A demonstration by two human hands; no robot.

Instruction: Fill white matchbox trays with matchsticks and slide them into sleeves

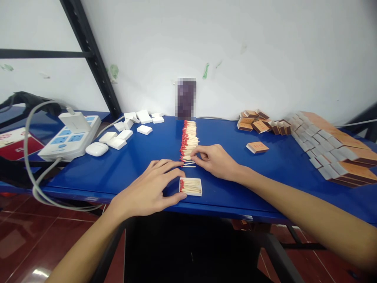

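Observation:
A long pile of red-headed matches point(189, 137) runs from the wall side toward me on the blue table point(224, 196). My right hand point(216, 160) is at the near right edge of the pile, thumb and forefinger pinched at the match ends; what lies between them is too small to tell. Below sits a white matchbox tray point(191, 186) partly filled with matches, heads to the left. My left hand point(150, 188) has its fingers spread, the thumb by the tray's lower left corner and the forefinger near the loose matches.
White inner trays point(117, 142) lie at the back left, beside a power strip point(70, 137) with cables. Orange matchbox sleeves point(260, 126) lie at the back right, with one apart point(257, 147). Stacked matchboxes point(338, 151) stand far right. A blurred dark rectangle point(186, 98) is against the wall.

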